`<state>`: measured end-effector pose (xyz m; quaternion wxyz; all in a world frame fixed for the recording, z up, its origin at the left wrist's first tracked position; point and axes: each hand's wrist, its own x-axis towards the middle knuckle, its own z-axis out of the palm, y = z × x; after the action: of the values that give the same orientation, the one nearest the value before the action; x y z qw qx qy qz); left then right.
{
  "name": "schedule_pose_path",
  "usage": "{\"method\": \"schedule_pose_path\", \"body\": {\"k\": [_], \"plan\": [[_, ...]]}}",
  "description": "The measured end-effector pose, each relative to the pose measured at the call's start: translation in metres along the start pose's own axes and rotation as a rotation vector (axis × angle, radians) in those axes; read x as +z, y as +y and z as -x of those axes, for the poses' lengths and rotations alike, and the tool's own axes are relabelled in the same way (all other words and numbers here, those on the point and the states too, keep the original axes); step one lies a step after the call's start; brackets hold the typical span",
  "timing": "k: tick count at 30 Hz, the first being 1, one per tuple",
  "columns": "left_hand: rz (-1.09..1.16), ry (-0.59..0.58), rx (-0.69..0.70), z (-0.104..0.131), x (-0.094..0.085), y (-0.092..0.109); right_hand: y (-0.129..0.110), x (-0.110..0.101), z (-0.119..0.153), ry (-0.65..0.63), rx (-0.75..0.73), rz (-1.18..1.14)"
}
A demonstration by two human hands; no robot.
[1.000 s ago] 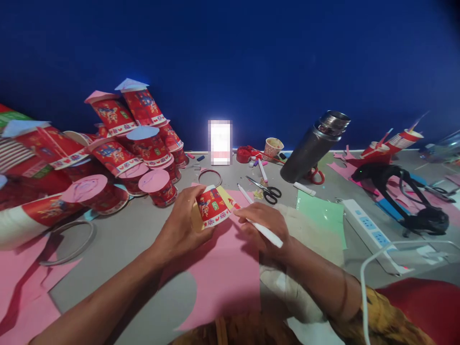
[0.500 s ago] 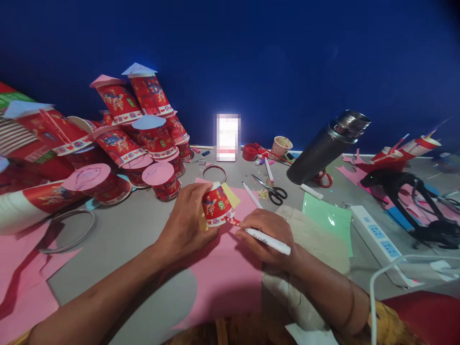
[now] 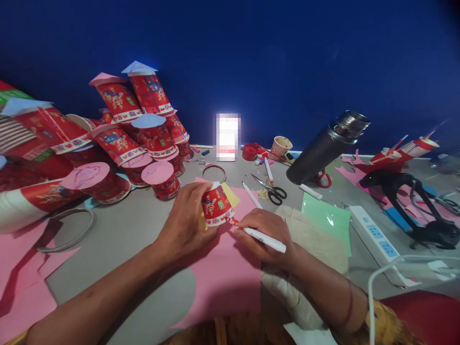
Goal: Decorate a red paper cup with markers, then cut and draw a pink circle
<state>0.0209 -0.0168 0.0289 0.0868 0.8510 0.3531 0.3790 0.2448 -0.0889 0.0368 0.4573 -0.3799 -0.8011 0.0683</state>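
Note:
My left hand (image 3: 187,215) is wrapped round a red printed paper cup (image 3: 216,203), which it holds tilted above the pink paper (image 3: 230,282). In my right hand (image 3: 268,235) is a white marker (image 3: 265,239) with a red tip end, pinched between the fingers. The tip meets the white band near the cup's rim, at its lower right. A piece of yellow paper (image 3: 231,195) shows just behind the cup.
Stacked red cups with paper tops (image 3: 158,139) stand at the left. Scissors (image 3: 275,191), a black bottle (image 3: 323,148), green paper (image 3: 328,218), a power strip (image 3: 375,239) and a black stand (image 3: 398,201) lie or stand to the right.
My right hand and the marker have shifted very slightly to the left, and the marker has turned a little. My left hand and the cup have hardly moved.

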Motion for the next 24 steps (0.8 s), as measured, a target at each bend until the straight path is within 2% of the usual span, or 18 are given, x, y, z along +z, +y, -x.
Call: {"method": "schedule_pose_path", "body": {"k": [24], "plan": [[-0.035, -0.011, 0.027, 0.0033, 0.0023, -0.0012, -0.004, -0.0009, -0.0042, -0.004, 0.023, -0.023]]}}
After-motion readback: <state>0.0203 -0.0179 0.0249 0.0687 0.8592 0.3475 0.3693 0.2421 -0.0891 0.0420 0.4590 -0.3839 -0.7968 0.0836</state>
